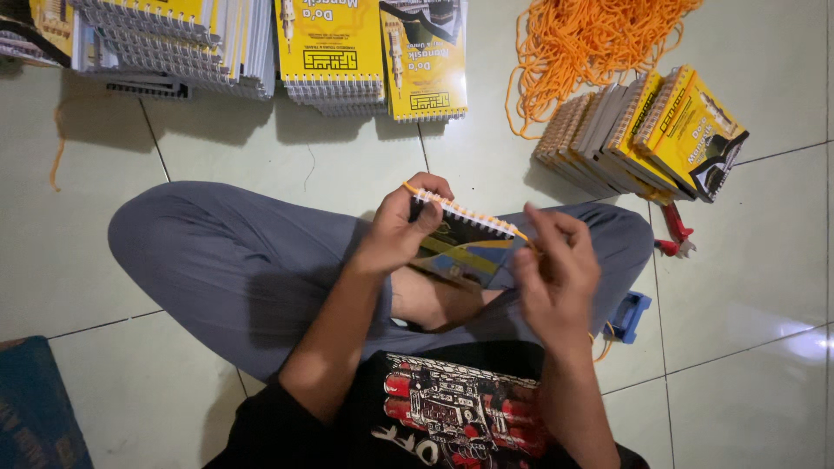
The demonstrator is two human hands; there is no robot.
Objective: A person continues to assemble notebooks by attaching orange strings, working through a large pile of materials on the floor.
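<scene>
I sit cross-legged on a tiled floor. My left hand (401, 227) grips the left end of a small spiral-bound booklet (460, 243) with a white wire spine, held above my lap. My right hand (556, 265) pinches an orange cord (521, 234) at the right end of the spine. The cord runs along the spine and sticks out past my left thumb. The booklet's cover is dark with yellow and blue bands.
Stacks of yellow-covered spiral booklets (334, 48) line the far floor, with a leaning row (647, 130) at right. A heap of orange cords (591, 39) lies beyond it. Red pliers (676, 233) and a blue object (630, 314) lie by my right knee.
</scene>
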